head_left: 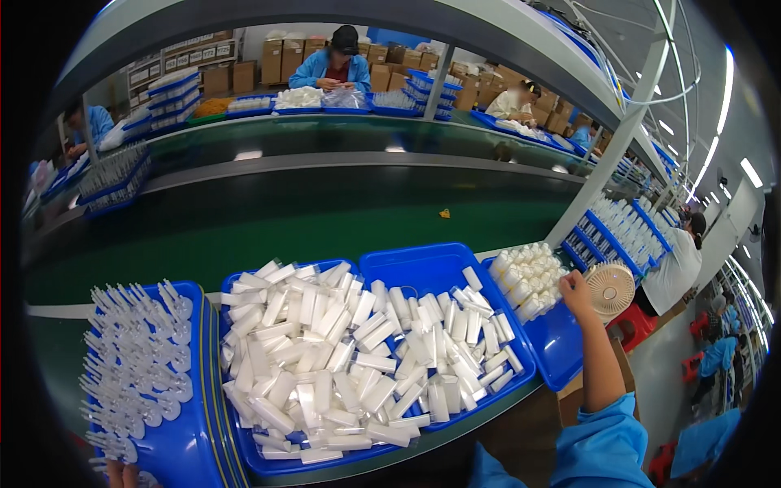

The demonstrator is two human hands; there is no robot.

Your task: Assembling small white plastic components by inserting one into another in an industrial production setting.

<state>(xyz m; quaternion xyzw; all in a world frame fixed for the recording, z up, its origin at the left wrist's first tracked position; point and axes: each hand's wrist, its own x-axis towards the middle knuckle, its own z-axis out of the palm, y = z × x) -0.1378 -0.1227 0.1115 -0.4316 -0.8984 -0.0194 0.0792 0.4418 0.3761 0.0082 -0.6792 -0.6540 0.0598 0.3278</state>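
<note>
My right hand reaches out to the right, its fingers bent together at the edge of a cluster of white, rounded plastic parts. Whatever lies between those fingertips is hidden. These parts stand in rows in a blue tray. At the lower left edge, only part of my left hand shows, beside clear plastic stemmed pieces set upright on a blue tray. Its grip is mostly cut off. Between the hands, a heap of white rectangular pieces in clear wrapping fills two blue trays.
A green conveyor belt runs beyond the trays, with a small yellow scrap on it. A metal post, stacked blue trays and a round beige fan stand at right. Co-workers sit across the belt.
</note>
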